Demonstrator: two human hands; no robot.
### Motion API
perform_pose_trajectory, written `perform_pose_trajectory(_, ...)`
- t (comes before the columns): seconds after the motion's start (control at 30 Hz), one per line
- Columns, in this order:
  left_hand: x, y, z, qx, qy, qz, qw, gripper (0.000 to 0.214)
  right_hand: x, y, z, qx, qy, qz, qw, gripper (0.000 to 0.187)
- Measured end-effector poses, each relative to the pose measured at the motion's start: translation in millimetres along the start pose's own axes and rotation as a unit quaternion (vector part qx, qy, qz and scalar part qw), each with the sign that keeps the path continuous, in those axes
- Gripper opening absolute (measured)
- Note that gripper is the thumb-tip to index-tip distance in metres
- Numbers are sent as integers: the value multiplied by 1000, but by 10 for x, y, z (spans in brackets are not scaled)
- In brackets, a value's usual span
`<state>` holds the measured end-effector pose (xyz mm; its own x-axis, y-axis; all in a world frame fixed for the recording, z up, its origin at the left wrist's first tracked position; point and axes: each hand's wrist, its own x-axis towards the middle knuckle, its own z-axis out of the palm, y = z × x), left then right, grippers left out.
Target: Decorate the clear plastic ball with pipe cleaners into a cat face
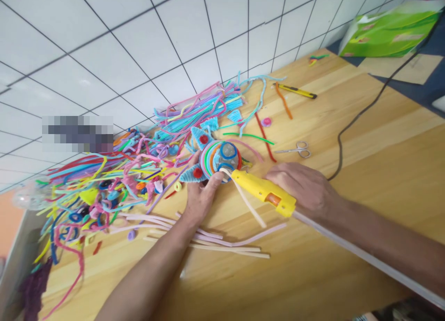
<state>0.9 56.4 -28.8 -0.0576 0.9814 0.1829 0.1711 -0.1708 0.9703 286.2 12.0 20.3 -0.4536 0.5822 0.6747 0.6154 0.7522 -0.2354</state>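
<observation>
Surface (365, 209) of pale wood carries a heaped tangle of coloured pipe cleaners (129, 184) along the wall side. Past the far right end lies a green plastic package (389, 33), contents hidden from me; at the left end, a clear plastic container (31, 195) — too blurred to read inside. My right hand (299, 184) is curled round a yellow glue gun (260, 189), a clear rod (354, 247) running from its rear. My left hand (201, 191) clasps the banded ball (209, 161) mid-surface — thumb beside the gun's tip. Small scissors (301, 150) lie near my right hand.
</observation>
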Motion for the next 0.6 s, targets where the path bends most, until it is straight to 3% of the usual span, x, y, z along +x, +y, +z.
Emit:
perform_pose_trajectory(0.2, 35, -40, -11, -2, -6, -7, 1000, 105, -47, 216, -113, 31, 25, 11, 999, 20)
perform_pose_trajectory(0.3, 54, -57, -9, 5, -7, 5, 1000, 101, -63, 389, -176, 54, 63, 145, 986, 16)
perform_pose_trajectory(0.37, 66, -65, 2, 4, -7, 14, 1000, 100, -68, 584, -236, 28, 98, 301, 948, 21)
perform_pose_trajectory(0.43, 76, -71, 18, -2, -13, 22, 1000, 100, -75, 833, -307, -5, 116, 445, 888, 30)
perform_pose_trajectory(0.6, 99, -91, 56, -12, -12, 38, 999, 97, -139, 1350, -418, -70, 45, 592, 801, 35)
